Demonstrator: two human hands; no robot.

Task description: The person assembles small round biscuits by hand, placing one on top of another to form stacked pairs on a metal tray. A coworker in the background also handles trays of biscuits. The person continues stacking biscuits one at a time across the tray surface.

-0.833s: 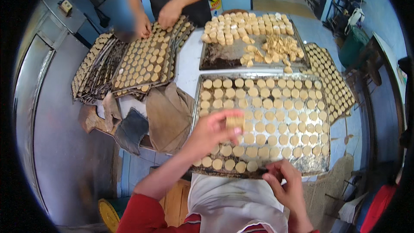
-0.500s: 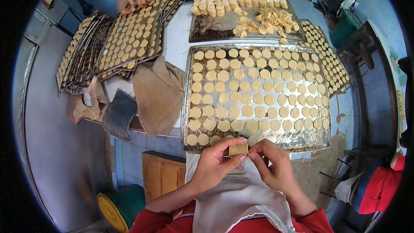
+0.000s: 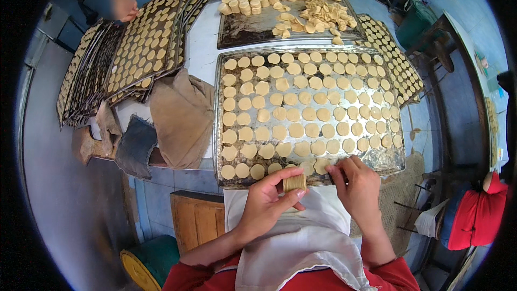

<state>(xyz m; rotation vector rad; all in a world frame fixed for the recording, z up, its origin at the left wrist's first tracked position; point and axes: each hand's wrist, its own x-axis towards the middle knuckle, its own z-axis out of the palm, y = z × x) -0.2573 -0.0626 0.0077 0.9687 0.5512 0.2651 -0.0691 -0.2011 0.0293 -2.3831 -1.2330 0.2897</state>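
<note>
The left hand [image 3: 267, 200] gripped a short stack of pale dough discs [image 3: 294, 182], thumb and fingers closed around it, just over the near rim of the large metal baking tray [image 3: 222, 145]. The right hand [image 3: 357, 184] rested at that same rim with its fingertips pressed down on a disc in the front row; whether it pinched the disc or merely touched it could not be told. The tray was worn and dark-spotted, and rows of flat round discs covered most of it. Beyond it lay a darker tray [image 3: 245, 31] holding stacked rounds and a loose heap of scraps. To the right a further filled tray [image 3: 396, 70] slanted off the tabletop, and to the left overlapping filled trays [image 3: 129, 59] were fanned out, with another person's hand [image 3: 125, 6] at their far edge. Brown cloths [image 3: 180, 116] hung over the front of the white work table [image 3: 202, 40], which stood on a blue tiled base. A wooden box [image 3: 196, 218] and a green-and-yellow drum [image 3: 148, 261] sat on the grey floor below.
</note>
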